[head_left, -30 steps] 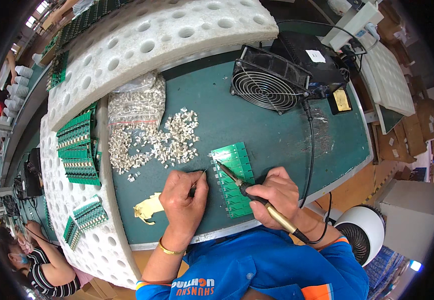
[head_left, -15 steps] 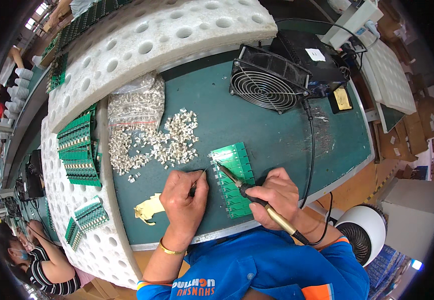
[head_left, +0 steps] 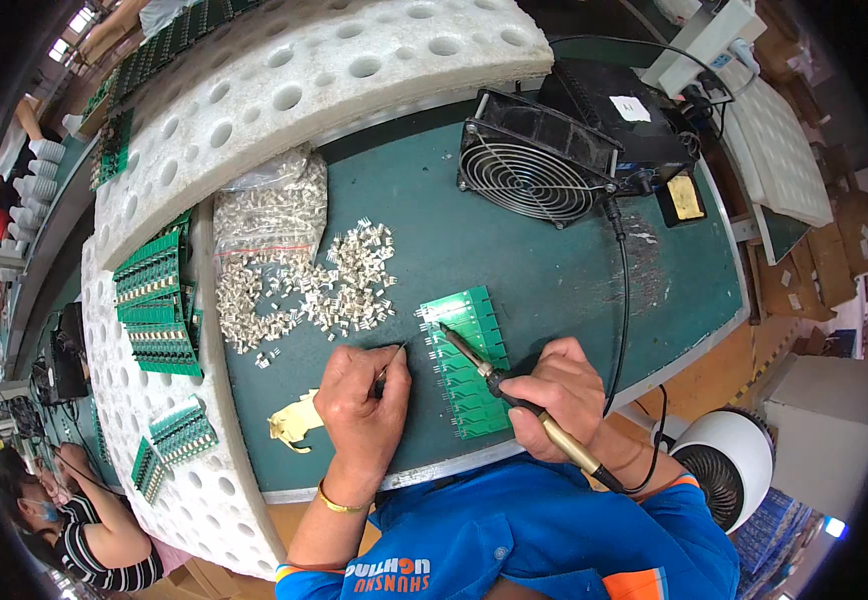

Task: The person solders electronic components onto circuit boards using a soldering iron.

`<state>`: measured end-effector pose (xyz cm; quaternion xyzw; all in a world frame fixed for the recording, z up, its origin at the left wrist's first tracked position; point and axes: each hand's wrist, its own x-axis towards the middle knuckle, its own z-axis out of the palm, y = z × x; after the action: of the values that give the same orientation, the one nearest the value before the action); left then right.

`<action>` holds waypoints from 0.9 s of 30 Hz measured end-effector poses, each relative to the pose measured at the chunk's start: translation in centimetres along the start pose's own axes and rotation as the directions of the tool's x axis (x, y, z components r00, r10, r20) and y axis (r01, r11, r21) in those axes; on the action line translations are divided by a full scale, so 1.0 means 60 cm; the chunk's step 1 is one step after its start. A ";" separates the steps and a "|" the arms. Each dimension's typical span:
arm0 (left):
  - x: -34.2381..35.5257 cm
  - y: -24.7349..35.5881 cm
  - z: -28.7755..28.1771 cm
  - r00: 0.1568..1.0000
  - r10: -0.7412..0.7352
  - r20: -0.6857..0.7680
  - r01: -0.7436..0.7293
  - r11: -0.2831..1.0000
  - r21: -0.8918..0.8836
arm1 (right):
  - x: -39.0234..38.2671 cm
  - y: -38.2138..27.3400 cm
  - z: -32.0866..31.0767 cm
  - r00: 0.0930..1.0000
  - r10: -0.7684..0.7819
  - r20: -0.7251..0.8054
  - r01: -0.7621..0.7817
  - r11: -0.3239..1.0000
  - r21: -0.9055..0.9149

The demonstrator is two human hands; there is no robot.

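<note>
In my right hand is a soldering iron, held like a pen, its tip over the upper left part of a green circuit board. Whether the tip touches the board is too small to tell. White connectors with pins line the board's left edge. My left hand is closed in a pinch left of the board, with a short end of thin solder wire showing at the fingertips. The rest of the wire is hidden in the hand. Loose white connectors lie in a pile beyond my left hand.
A bag of connectors lies behind the pile. Finished-looking boards rest on white foam at left. A black fan and a black power unit stand at back right. The iron's cable crosses the table. Yellow scrap lies near my left wrist.
My left hand has drawn slightly left and down, taking the wire end away from the board. The soldering iron has shifted a little to the right and stays over the board.
</note>
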<state>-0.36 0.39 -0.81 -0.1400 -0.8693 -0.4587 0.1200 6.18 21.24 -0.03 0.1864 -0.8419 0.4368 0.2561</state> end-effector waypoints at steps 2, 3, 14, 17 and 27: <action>0.000 -0.002 0.000 1.000 0.017 -0.009 -0.018 1.000 -0.012 | 0.000 0.000 0.000 1.000 -0.004 -0.003 0.004 1.000 0.002; -0.001 -0.002 0.000 1.000 0.006 -0.008 -0.006 1.000 -0.021 | 0.001 0.000 0.001 1.000 -0.005 -0.011 0.005 1.000 0.004; -0.006 0.005 -0.002 0.987 -0.153 0.040 0.157 0.980 -0.122 | -0.003 0.000 0.000 0.997 0.033 -0.066 -0.028 0.997 0.072; -0.006 0.004 -0.002 0.995 -0.097 0.027 0.099 0.989 -0.113 | -0.005 0.000 0.000 0.996 0.056 -0.063 -0.050 0.994 0.096; -0.006 0.004 -0.003 0.998 -0.043 0.042 0.045 0.997 -0.054 | -0.006 0.002 0.006 0.998 0.038 -0.052 -0.034 0.997 0.076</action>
<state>0.07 0.31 -0.62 -0.1332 -0.8614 -0.4822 0.0883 6.32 21.07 -0.51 0.1688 -0.8210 0.4776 0.2633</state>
